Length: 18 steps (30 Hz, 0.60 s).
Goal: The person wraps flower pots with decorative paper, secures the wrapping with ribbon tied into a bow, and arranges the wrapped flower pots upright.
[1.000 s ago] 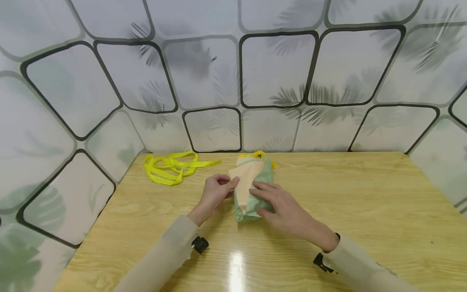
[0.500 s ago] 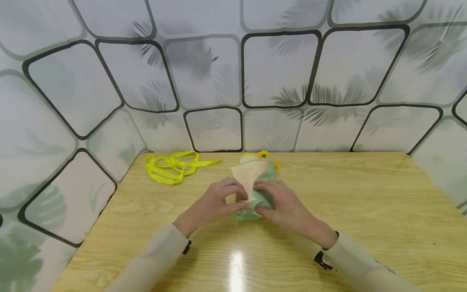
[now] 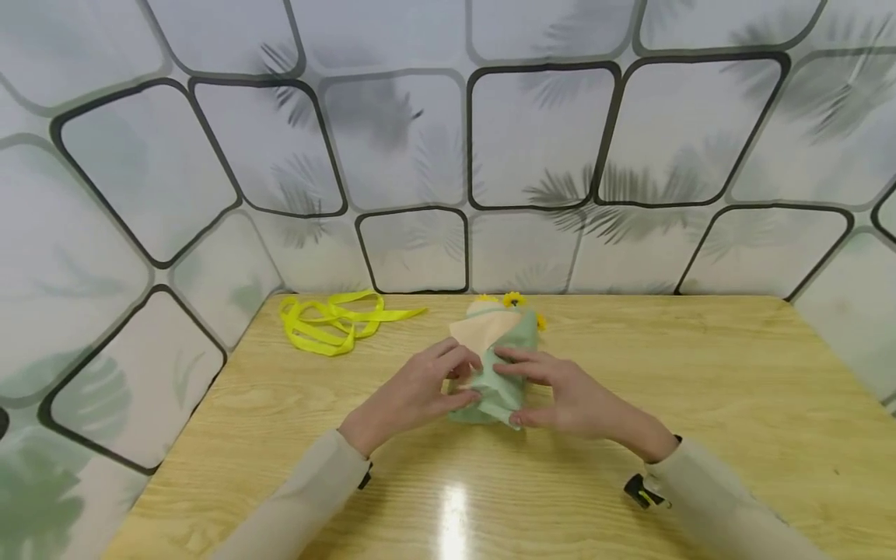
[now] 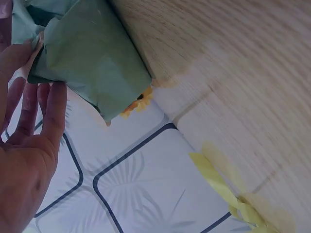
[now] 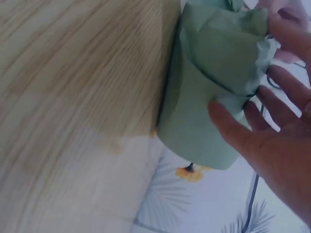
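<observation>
A small bouquet wrapped in pale green wrapping paper (image 3: 516,336) with a peach inner side lies on the table; yellow flowers (image 3: 514,299) poke out at its far end. My left hand (image 3: 423,393) pinches the paper's near left side between thumb and fingers. In the left wrist view, the left thumb (image 4: 17,57) lies at the folded edge. My right hand (image 3: 584,397) holds the right side, its thumb at the loose near flap (image 3: 495,406) and its fingers spread over the wrap. The right wrist view shows the forefinger (image 5: 226,121) lying on the green paper.
A loose yellow ribbon (image 3: 325,323) lies in loops at the table's back left. The wooden table (image 3: 700,389) meets a patterned cloth backdrop (image 3: 539,140) behind and at both sides.
My left hand has moved from the peach flap's upper left edge down to the wrap's near end. The near end is folded up over the peach side, and my right thumb has shifted to its corner.
</observation>
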Each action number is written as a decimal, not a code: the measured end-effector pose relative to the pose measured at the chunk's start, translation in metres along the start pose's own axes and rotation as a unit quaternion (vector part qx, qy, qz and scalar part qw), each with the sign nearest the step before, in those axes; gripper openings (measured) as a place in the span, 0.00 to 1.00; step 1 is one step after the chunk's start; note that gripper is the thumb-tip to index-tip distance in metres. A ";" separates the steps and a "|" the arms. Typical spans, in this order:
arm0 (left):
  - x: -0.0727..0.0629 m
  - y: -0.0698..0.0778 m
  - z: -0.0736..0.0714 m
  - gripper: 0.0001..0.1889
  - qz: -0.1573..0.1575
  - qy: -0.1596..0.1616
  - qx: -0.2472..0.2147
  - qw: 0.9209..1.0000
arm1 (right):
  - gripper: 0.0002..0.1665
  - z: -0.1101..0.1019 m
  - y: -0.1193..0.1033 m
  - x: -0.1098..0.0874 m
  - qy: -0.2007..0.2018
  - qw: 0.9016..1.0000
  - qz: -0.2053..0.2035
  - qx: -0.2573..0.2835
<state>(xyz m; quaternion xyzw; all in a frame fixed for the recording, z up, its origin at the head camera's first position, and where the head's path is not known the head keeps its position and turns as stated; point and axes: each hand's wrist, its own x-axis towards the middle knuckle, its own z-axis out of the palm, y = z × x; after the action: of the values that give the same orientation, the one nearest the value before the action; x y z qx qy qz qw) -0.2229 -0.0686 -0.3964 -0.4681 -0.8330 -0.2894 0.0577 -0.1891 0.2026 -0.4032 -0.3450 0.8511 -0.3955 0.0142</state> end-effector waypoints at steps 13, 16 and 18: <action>0.006 0.009 -0.011 0.20 -0.003 -0.098 -0.006 0.995 | 0.26 0.017 -0.003 0.008 0.095 0.985 -0.045 -0.137; 0.004 0.011 -0.015 0.31 -0.025 -0.154 -0.001 0.988 | 0.25 0.017 -0.003 0.008 0.088 0.985 -0.042 -0.141; 0.004 0.012 -0.014 0.34 -0.020 -0.160 0.022 0.987 | 0.26 0.016 -0.003 0.007 0.084 0.986 -0.043 -0.135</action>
<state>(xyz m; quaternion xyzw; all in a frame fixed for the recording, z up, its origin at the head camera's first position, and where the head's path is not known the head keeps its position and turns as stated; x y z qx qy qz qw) -0.2180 -0.0685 -0.3789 -0.4903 -0.8467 -0.1936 -0.0721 -0.1877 0.1864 -0.4100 -0.3452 0.8793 -0.3051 -0.1210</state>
